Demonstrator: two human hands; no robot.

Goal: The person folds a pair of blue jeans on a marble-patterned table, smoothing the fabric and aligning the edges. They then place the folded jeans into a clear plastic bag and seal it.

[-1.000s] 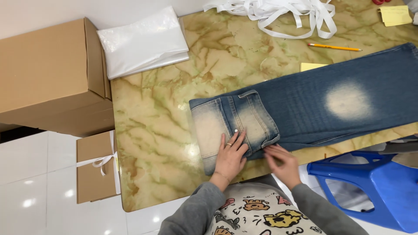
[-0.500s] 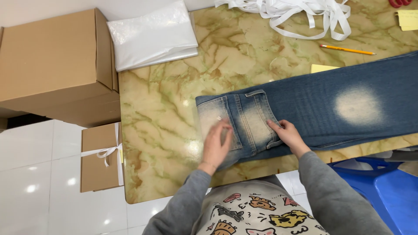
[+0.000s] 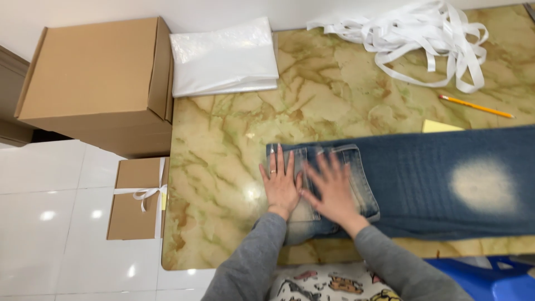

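Left hand (image 3: 281, 184), right hand (image 3: 334, 189) flat, fingers spread wide, side by side on folded jeans (image 3: 446, 184); marble table (image 3: 223, 150).

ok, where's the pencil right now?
Head view, far right of the table: the pencil lies just below the tangle of white strapping, above the jeans and up-right of the yellow sticky note.

The long blue denim jeans (image 3: 423, 184) run off the right edge, so their far end is unseen, and the waist part lies covered under both flat hands. The right hand (image 3: 334, 189) is smeared by motion blur, its fingers indistinct. The blue plastic chair (image 3: 496, 278) near right is cut by the bottom edge.
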